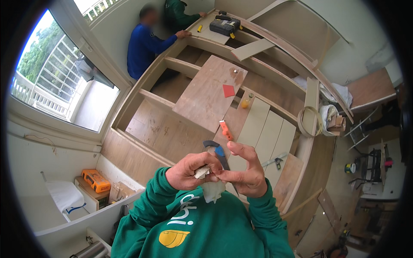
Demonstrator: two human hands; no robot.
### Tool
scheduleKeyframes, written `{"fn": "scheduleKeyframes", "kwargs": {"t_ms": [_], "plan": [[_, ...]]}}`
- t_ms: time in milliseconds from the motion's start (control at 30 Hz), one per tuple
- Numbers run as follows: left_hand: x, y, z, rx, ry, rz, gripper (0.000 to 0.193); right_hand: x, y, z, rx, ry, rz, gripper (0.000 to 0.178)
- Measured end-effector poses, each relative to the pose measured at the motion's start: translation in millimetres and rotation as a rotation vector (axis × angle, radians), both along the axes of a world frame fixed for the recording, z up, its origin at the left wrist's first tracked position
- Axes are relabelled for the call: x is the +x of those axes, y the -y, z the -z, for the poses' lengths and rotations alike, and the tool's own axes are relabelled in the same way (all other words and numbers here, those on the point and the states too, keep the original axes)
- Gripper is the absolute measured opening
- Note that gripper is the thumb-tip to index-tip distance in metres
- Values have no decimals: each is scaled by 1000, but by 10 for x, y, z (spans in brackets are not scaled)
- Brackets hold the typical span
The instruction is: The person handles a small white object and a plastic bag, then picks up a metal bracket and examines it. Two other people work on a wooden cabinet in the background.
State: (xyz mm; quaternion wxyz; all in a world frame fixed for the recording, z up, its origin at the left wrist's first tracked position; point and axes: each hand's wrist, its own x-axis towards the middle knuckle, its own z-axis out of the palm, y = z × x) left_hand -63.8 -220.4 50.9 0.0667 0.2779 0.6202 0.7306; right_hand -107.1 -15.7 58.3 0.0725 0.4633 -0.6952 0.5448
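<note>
1. a pale-walled room: reading the clock from the left hand (187, 173), a glazed door (64, 73) stands at ten, and a timber platform frame (157, 98) with open bays spreads about twelve.
2. at nine o'clock, an orange tool case (95, 180); at eleven, a co-worker in blue (144, 49) beside the frame.
3. the left hand is curled, pinching a crumpled off-white sheet (213, 192); paper or film, i cannot tell.
4. the sheet's long axis runs roughly eleven to five, loose end downward; the left hand is nearer, and from the right hand (249, 176) it lies toward eight.
5. at one o'clock, a handsaw (220, 151) with a blue-and-black handle.
6. the right hand bows two digits apart, the lower tip meeting the left hand's; whether it pinches anything, i cannot tell.
7. between two and three from it, a combination square (278, 162).
</note>
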Motion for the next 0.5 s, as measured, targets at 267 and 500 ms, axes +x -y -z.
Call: {"fn": "scheduleKeyframes", "kwargs": {"t_ms": [267,500], "plan": [[9,-5,-46,-36,-21,-1,20,0,-22,50,-31,63,-55,35],[29,-52,-48,42,-35,-28,19,3,-32,76,-47,75,-78,38]]}}
